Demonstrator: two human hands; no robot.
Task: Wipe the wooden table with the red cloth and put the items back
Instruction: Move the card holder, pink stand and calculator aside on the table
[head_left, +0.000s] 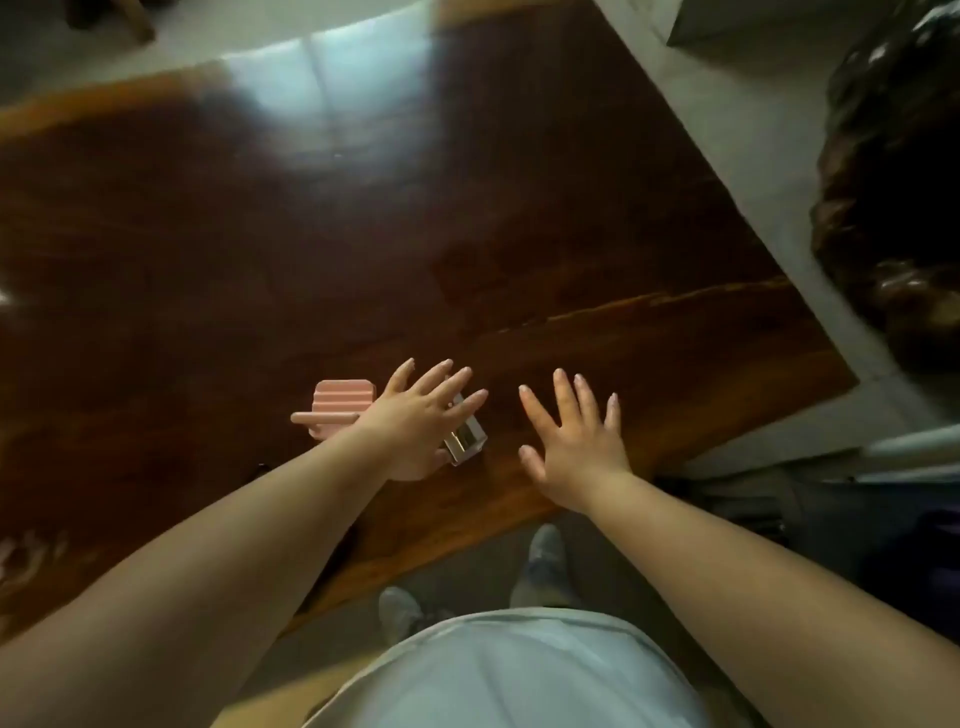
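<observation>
Above a glossy dark wooden table (467, 208), both hands spread flat and empty: left hand (415, 415) over a ridged pink holder (340, 402) and clear box (465, 441), right hand (576, 441) alongside.

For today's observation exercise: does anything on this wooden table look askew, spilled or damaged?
Nothing spilled or clearly damaged. A pale streak runs across the wooden table, apparently grain or a seam rather than a fresh crack. The small clear box, partly under the left hand, sits at an angle beside the pink ridged holder.
</observation>
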